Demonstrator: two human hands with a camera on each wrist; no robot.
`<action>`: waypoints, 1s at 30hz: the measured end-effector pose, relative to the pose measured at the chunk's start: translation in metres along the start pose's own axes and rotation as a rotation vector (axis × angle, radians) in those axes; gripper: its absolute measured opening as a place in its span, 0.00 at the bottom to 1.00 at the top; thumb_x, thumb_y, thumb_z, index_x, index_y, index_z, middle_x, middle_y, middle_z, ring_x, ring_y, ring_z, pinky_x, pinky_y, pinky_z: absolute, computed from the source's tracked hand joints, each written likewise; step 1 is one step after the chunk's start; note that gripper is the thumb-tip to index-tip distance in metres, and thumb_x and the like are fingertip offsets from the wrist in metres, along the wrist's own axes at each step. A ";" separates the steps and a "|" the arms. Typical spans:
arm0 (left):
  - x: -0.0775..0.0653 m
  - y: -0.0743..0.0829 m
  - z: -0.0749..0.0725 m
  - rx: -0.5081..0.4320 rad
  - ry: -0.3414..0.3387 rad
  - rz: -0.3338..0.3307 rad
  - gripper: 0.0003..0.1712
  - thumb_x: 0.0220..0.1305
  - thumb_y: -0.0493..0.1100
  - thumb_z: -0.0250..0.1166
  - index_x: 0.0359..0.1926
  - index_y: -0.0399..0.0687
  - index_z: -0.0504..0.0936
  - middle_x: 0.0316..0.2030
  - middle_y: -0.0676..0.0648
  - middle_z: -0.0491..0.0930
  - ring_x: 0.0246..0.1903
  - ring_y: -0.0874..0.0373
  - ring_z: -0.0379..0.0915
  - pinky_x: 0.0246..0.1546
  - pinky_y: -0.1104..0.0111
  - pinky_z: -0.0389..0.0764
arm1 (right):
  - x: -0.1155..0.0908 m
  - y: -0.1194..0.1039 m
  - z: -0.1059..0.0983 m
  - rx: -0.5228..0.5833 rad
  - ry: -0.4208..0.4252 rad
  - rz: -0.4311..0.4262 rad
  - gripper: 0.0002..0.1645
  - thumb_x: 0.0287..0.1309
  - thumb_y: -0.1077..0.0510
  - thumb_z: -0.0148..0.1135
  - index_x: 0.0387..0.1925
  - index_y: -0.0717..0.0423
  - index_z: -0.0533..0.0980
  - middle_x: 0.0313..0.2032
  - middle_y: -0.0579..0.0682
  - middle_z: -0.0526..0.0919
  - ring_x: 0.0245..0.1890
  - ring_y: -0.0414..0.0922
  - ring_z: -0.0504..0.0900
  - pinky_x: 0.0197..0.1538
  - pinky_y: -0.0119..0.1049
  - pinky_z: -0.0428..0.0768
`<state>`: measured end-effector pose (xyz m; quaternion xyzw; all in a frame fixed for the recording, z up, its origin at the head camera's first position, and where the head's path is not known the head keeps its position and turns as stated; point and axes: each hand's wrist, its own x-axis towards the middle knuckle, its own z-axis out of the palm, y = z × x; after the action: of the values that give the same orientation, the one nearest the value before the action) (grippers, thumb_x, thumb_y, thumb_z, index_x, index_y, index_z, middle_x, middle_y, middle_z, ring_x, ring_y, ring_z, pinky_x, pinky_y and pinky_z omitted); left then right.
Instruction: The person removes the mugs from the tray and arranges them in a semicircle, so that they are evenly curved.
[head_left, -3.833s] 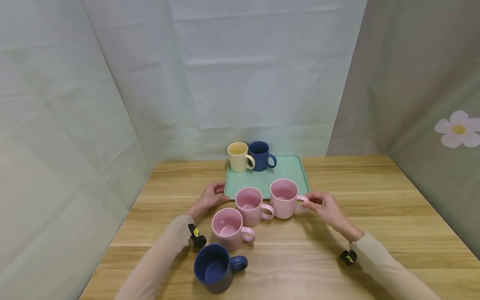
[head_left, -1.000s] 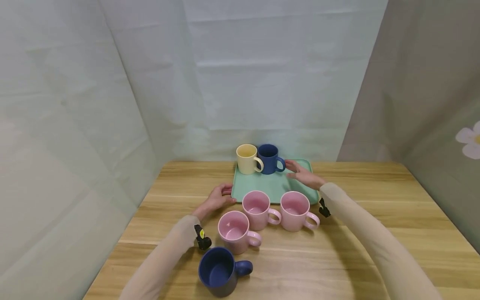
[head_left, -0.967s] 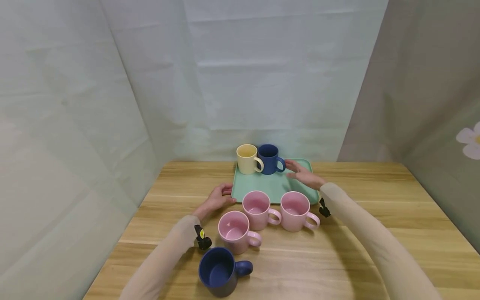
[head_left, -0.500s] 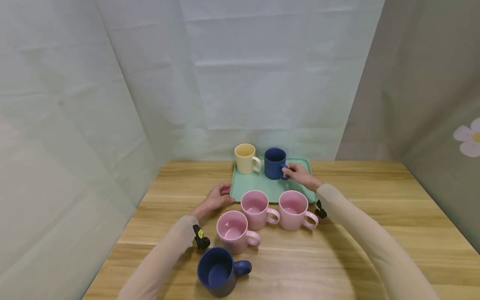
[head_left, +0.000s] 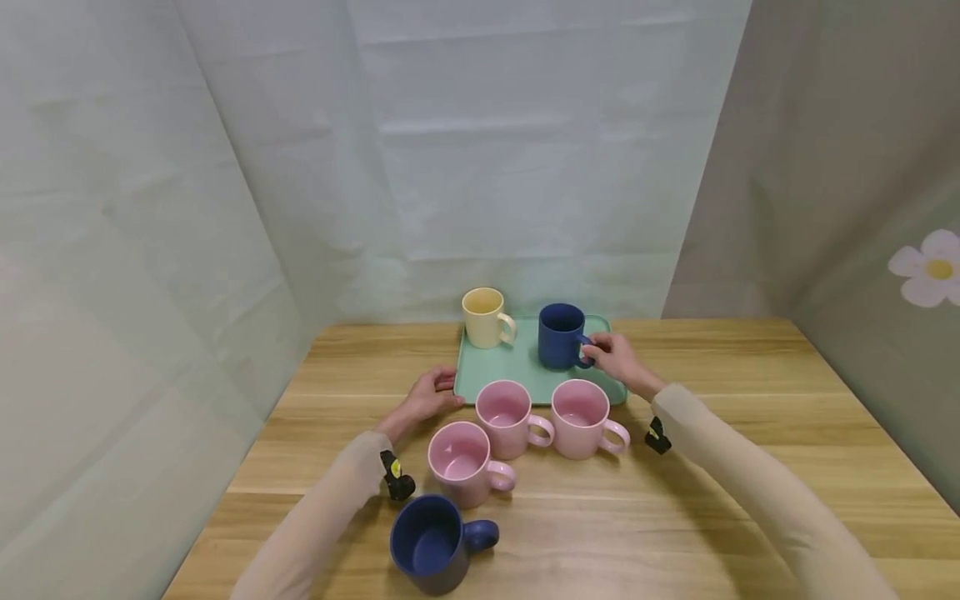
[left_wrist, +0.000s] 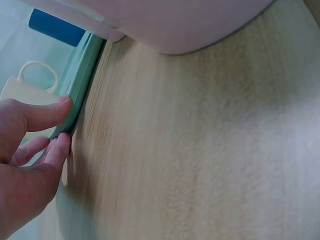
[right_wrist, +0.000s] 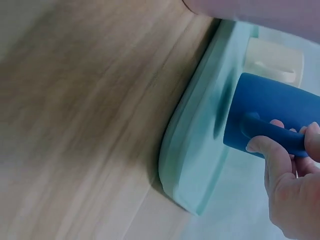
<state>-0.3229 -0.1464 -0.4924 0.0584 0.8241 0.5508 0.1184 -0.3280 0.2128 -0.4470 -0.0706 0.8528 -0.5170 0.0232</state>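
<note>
My right hand grips the handle of a dark blue mug over the mint-green tray. In the right wrist view that mug's base stands off the tray, with a shadow beneath it. My left hand pinches the tray's near left corner, thumb on the rim and fingertips at its outer edge. At the tray's back left stands a cream mug, its handle to the right.
Three pink mugs stand in front of the tray: one right, one middle, one nearer left. Closest to me is another dark blue mug, beside the left forearm. A pale curtain hangs behind the wooden table.
My right hand has left the right pink mug, reached to the back of the tray and taken the blue mug by its handle, bringing it nearer and rightward, away from the cream mug.
</note>
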 end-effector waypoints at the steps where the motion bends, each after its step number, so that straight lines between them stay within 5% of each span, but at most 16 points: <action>1: 0.000 -0.001 0.000 0.004 0.000 0.005 0.37 0.55 0.28 0.67 0.66 0.31 0.63 0.63 0.30 0.68 0.63 0.37 0.67 0.64 0.55 0.73 | -0.003 -0.001 -0.002 0.000 -0.003 -0.007 0.14 0.69 0.60 0.53 0.41 0.71 0.75 0.36 0.62 0.83 0.37 0.43 0.79 0.40 0.28 0.81; 13: 0.000 -0.001 0.000 0.021 -0.014 0.032 0.36 0.56 0.28 0.66 0.65 0.28 0.63 0.62 0.27 0.68 0.62 0.36 0.67 0.64 0.54 0.74 | -0.029 0.000 -0.011 0.004 -0.026 -0.026 0.15 0.68 0.61 0.53 0.43 0.74 0.74 0.39 0.66 0.83 0.42 0.50 0.82 0.51 0.45 0.85; 30: 0.001 0.000 0.000 0.033 -0.008 0.032 0.36 0.56 0.28 0.65 0.65 0.29 0.63 0.63 0.28 0.68 0.63 0.37 0.67 0.65 0.54 0.73 | -0.065 -0.017 -0.021 0.006 -0.002 -0.066 0.12 0.66 0.62 0.56 0.41 0.70 0.77 0.36 0.62 0.84 0.35 0.38 0.79 0.46 0.40 0.87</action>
<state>-0.3237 -0.1460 -0.4922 0.0756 0.8316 0.5387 0.1119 -0.2642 0.2328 -0.4247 -0.0990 0.8484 -0.5199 0.0072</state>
